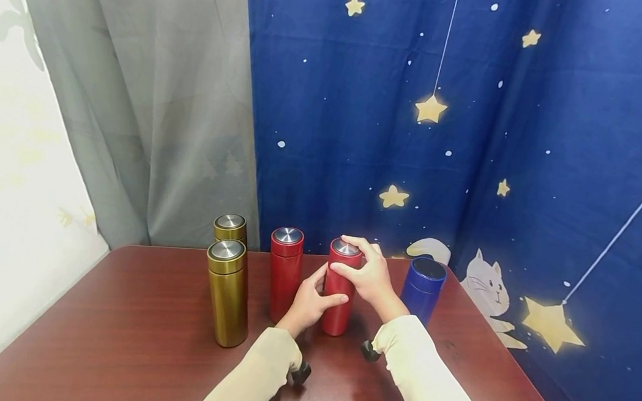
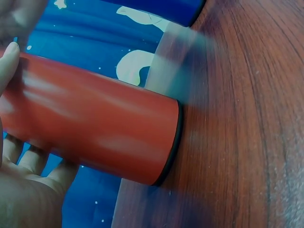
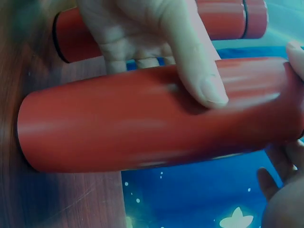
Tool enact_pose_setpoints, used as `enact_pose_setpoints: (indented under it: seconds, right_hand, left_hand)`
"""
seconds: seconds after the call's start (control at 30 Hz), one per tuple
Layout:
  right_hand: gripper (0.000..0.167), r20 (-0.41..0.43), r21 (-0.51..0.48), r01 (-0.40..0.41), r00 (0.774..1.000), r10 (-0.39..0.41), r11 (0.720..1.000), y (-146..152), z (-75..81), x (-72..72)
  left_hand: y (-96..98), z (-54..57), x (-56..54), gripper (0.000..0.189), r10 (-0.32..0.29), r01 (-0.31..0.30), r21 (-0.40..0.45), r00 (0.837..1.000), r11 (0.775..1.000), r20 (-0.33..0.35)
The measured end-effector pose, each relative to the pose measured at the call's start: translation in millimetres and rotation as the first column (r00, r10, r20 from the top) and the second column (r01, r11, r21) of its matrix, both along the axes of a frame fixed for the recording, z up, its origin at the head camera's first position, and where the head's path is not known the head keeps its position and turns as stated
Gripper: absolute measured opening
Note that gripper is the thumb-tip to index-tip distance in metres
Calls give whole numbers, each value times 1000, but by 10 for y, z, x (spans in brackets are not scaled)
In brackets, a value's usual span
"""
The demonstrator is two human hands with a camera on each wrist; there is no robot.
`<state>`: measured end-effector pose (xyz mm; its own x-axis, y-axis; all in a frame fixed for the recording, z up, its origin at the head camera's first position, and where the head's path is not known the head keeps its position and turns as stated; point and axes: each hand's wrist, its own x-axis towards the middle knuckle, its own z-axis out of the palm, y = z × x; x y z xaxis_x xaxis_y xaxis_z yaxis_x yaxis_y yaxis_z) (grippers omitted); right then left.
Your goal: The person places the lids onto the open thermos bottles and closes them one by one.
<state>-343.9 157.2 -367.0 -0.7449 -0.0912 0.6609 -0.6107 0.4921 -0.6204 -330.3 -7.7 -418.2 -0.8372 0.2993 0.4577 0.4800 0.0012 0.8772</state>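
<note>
A red thermos flask (image 1: 337,318) with a silver-topped lid stands upright on the table, held by both hands. My left hand (image 1: 308,301) grips it round the middle from the left, thumb across the near side and fingers behind. Higher up, my right hand (image 1: 372,278) holds the flask at its lid end, thumb in front and fingers over the rim of the top. In the right wrist view the left thumb (image 3: 202,80) lies flat on the red body. A second red thermos (image 1: 284,284) stands just left of the held one, behind the left hand.
Two gold thermoses stand at the left, the nearer one (image 1: 227,305) partly covering the farther one (image 1: 230,222). A blue thermos (image 1: 423,289) with a dark top stands beyond the right wrist. Blue star-patterned curtain (image 1: 358,135) hangs behind the brown table (image 1: 141,337).
</note>
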Motion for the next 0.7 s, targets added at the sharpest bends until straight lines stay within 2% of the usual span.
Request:
enact_pose_setpoints:
  seconds: [0.1, 0.2, 0.3, 0.43, 0.6, 0.7]
  right_hand:
    - [58, -57, 19, 53, 997, -52, 998, -33, -9, 1]
    - [60, -137, 52, 120, 984, -112, 991, -59, -32, -9]
    - [61, -235, 79, 195, 957, -172, 978, -91, -60, -24]
    - [60, -344, 85, 284, 908, -239, 955, -136, -82, -46]
    - [59, -401, 77, 363, 864, -305, 928, -188, -79, -42]
    - [60, -417, 87, 396, 848, -327, 914, -217, -69, -34]
  left_hand:
    - [-1, 4, 16, 77, 8, -8, -8, 1000, 1000, 2]
    - [1, 1, 19, 77, 11, -11, -15, 1000, 1000, 0]
    - [5, -8, 12, 76, 8, -8, -17, 1000, 1000, -7]
    - [14, -12, 4, 75, -5, 4, -8, 1000, 1000, -11]
    - [10, -6, -2, 76, -21, 21, -5, 1000, 1000, -2]
    - [-12, 1, 1, 77, -27, 27, -2, 1000, 1000, 12]
